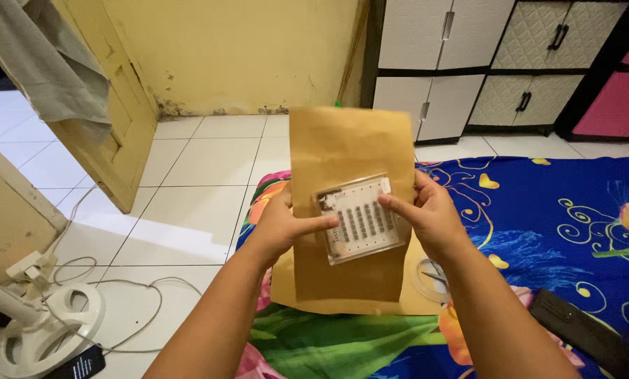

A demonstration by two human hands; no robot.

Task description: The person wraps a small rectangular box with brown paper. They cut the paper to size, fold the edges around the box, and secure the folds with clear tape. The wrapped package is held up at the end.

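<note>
Brown paper fills the middle of the view: an envelope [342,151] is held upright in front of the person, and a flat clear case [360,218] with rows of small dark pieces on a white card lies against its front.

The left hand [280,228] holds the left edge of the envelope. Its thumb [316,225] reaches across the paper and its tip presses on the left side of the case, while the other fingers are behind the envelope and hidden. The right hand [432,216] takes the right side: the thumb [393,205] lies on the front of the case, the fingers curl around the right edge, and their tips are also hidden. So both hands are closed in a pinch on case and envelope together, and the case sits between the two thumbs.

Under the fingers lies a second brown sheet [342,298] on a blue flowered cloth [560,224], and a clear round lid [430,277] is just below the right wrist.

I judge the case is being positioned or checked against the envelope. A next move would call for one hand to keep the paper steady while the other takes the case alone.
</note>
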